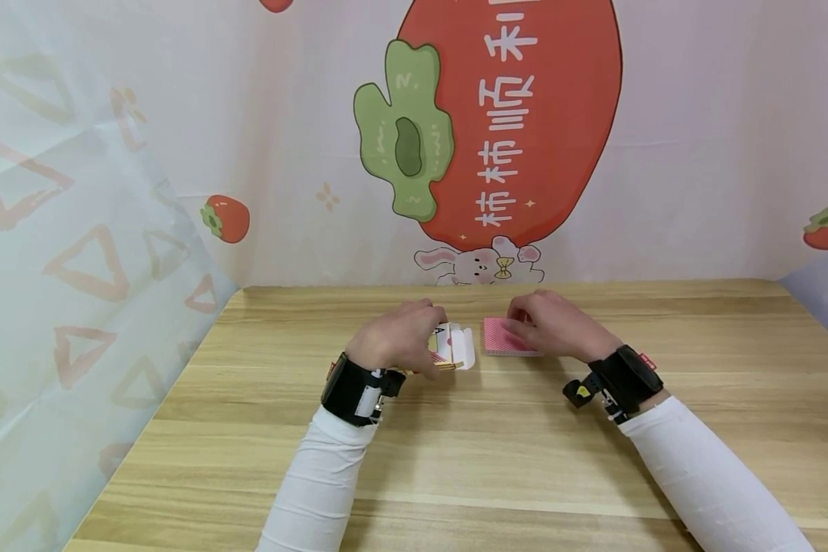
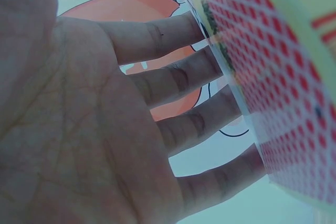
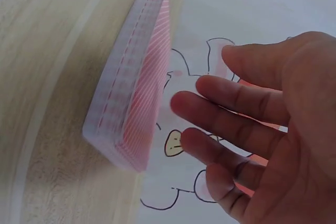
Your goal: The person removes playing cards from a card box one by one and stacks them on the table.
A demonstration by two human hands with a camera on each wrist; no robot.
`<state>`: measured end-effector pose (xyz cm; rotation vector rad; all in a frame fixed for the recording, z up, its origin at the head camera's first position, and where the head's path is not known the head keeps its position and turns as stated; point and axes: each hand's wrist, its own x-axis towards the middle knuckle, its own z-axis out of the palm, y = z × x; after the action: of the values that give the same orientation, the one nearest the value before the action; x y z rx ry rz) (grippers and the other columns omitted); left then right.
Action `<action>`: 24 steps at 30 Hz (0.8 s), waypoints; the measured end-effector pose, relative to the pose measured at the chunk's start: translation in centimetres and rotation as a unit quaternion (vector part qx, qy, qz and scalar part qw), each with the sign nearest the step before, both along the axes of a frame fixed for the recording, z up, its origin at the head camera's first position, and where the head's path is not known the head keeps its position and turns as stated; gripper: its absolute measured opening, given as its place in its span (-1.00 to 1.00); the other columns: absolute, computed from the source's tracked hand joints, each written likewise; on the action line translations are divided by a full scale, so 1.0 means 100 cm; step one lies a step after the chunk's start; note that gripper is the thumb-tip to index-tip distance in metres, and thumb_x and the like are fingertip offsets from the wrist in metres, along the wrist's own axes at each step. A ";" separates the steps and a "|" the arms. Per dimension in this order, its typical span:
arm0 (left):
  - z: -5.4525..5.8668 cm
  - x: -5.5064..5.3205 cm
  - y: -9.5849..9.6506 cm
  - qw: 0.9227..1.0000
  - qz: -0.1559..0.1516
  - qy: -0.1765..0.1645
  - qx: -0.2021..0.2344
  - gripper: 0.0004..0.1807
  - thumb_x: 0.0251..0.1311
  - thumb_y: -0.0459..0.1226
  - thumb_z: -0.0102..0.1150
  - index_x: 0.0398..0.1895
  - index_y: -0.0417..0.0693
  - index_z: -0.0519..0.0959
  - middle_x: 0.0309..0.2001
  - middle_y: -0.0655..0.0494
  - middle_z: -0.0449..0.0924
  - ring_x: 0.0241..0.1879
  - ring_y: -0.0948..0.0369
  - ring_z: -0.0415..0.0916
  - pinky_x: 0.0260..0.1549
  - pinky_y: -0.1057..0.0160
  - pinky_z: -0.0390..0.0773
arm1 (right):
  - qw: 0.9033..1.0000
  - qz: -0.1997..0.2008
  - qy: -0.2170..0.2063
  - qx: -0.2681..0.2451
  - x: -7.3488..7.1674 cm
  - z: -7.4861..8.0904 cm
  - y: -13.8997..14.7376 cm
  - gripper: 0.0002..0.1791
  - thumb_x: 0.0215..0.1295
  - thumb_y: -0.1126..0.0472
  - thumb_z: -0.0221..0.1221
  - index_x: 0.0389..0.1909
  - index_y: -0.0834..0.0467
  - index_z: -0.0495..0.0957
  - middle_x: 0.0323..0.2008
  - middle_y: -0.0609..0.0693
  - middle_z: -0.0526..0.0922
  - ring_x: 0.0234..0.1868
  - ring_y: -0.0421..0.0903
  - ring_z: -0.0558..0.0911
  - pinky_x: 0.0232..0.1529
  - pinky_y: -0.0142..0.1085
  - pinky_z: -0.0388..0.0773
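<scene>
My left hand (image 1: 399,337) holds a playing card box (image 1: 450,346) lying on the table, thumb at its near side and fingers at its far side. The white flap (image 1: 468,349) at its right end stands open. In the left wrist view, the box's red-patterned face (image 2: 262,61) crosses the fingertips of the stretched fingers (image 2: 184,80). Just to the right lies a squared deck of playing cards (image 1: 500,338), red-patterned backs up. My right hand (image 1: 559,323) hovers at the deck's right part; in the right wrist view its loosely bent fingers (image 3: 231,100) are apart from the deck (image 3: 131,82).
Both things rest toward the back of a wooden table (image 1: 483,460). Behind it hangs a printed cloth (image 1: 290,138) with a large red fruit and a rabbit, meeting the table's far edge. Each wrist wears a black strapped camera band (image 1: 628,379).
</scene>
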<state>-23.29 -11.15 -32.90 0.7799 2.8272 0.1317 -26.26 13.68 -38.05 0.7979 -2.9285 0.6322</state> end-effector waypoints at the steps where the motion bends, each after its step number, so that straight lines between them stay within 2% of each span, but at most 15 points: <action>1: 0.000 0.000 0.000 1.000 -0.001 0.000 0.000 -0.30 -0.35 -0.11 0.35 0.03 -0.02 0.44 -0.15 0.22 0.35 -0.19 0.27 0.31 -0.31 0.38 0.37 | 1.000 0.004 0.005 -0.007 0.000 0.000 0.000 -0.84 0.19 -0.01 0.16 -0.34 -0.01 0.56 -0.47 -0.15 0.48 -0.37 -0.11 0.42 -0.37 -0.28 0.39; 8: -0.001 -0.001 0.001 1.000 -0.005 0.004 0.003 -0.27 -0.36 -0.09 0.38 0.06 -0.01 0.43 -0.12 0.21 0.36 -0.17 0.27 0.31 -0.27 0.37 0.36 | 0.993 0.049 0.036 -0.097 0.008 0.010 -0.011 -0.88 0.16 0.05 0.20 -0.36 0.00 0.59 -0.50 -0.22 0.51 -0.44 -0.19 0.46 -0.43 -0.31 0.41; 15: -0.001 0.000 0.001 1.000 -0.008 0.014 0.007 -0.25 -0.35 -0.09 0.40 0.08 0.00 0.40 -0.08 0.20 0.34 -0.14 0.26 0.30 -0.24 0.36 0.37 | 0.977 0.098 0.020 -0.190 0.021 0.015 -0.025 -0.86 0.11 0.04 0.24 -0.30 -0.06 0.63 -0.42 -0.23 0.56 -0.45 -0.15 0.45 -0.45 -0.31 0.38; 19: 0.000 0.001 0.001 1.000 -0.013 0.019 0.020 -0.27 -0.35 -0.10 0.40 0.06 0.01 0.40 -0.09 0.21 0.33 -0.16 0.26 0.30 -0.27 0.36 0.37 | 0.975 0.118 0.001 -0.189 0.025 0.013 -0.032 -0.86 0.12 0.05 0.23 -0.29 -0.08 0.63 -0.39 -0.25 0.57 -0.46 -0.13 0.42 -0.47 -0.31 0.36; 24: 0.001 0.001 0.002 0.999 -0.027 0.034 0.034 -0.27 -0.36 -0.09 0.38 0.05 0.03 0.41 -0.13 0.22 0.32 -0.19 0.25 0.30 -0.31 0.35 0.37 | 0.979 0.109 -0.014 -0.169 0.027 0.011 -0.037 -0.91 0.13 0.05 0.23 -0.33 -0.11 0.62 -0.43 -0.26 0.56 -0.47 -0.14 0.43 -0.48 -0.32 0.36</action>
<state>-23.22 -10.93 -32.78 0.8896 2.8758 0.1969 -23.60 9.94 -36.96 1.0761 -2.6618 1.1275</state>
